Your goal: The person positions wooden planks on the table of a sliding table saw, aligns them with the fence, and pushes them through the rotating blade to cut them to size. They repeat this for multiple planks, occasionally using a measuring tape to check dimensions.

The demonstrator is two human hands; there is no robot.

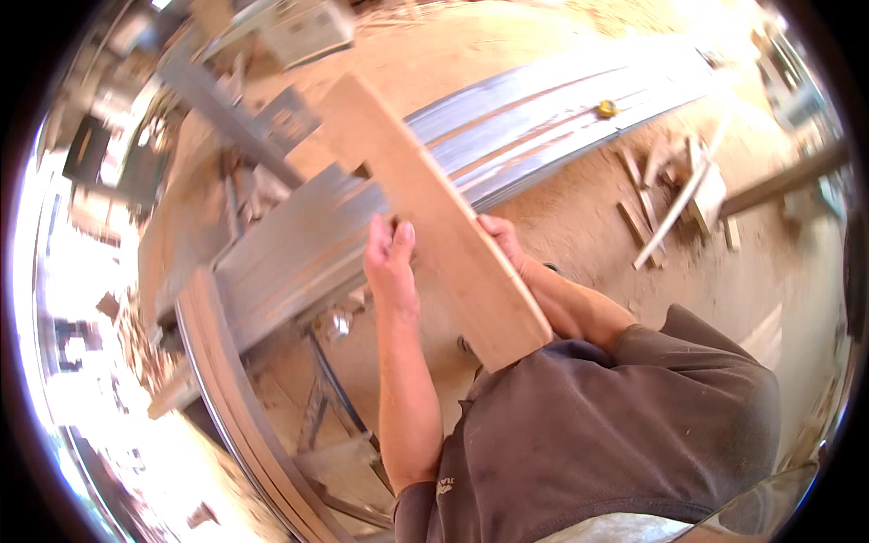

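Note:
A long, light-brown wooden board (444,235) slants across the middle of the view, its near end against my dark shirt. My right hand (503,242) is closed around the board's right edge, its fingers partly hidden by the wood. At the left edge is my left hand (392,262), fingers pointing up and slightly curled, thumb apart from them. Whether the left hand touches the board is hard to tell because of blur. Beyond the board's left side lies the grey metal table (290,244) of a machine.
Behind the board stretches a long grey metal bed (552,118) with a small yellow object (606,109) on it. Wood offcuts (665,195) lie on the dusty floor at right. Stacked curved wooden strips (226,362) stand at left. A grey beam (226,113) rises at far left.

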